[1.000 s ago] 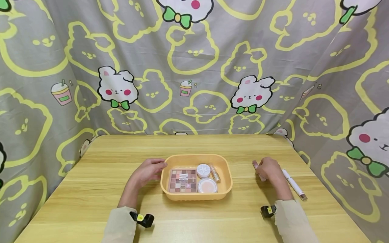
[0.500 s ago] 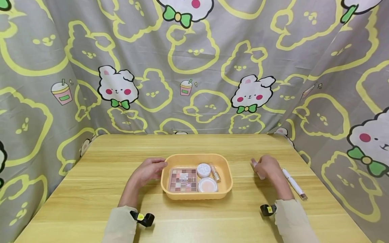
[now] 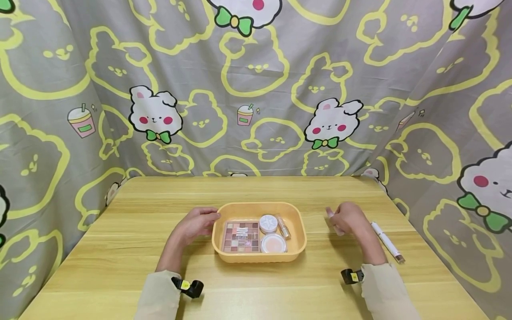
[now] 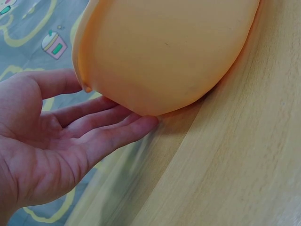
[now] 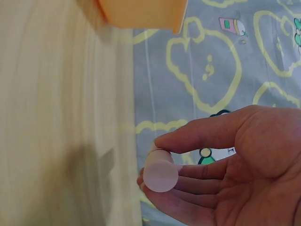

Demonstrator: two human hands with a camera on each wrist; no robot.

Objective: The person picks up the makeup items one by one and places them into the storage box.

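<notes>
My right hand pinches a slim pink tube between thumb and fingers, its round flat end facing the right wrist camera. In the head view the hand hides part of the pink tube. My left hand rests with extended fingers against the left end of a yellow-orange plastic basket. In the left wrist view the fingertips touch the basket's outer wall and one digit reaches its rim.
Inside the basket lie an eyeshadow palette, a white round jar, a round compact and a small clear tube. A white stick with a brown tip lies right of my right hand. A patterned curtain hangs behind the table.
My right hand has lifted a little and shifted left, carrying the pink tube. The left hand and the basket have stayed in place.
</notes>
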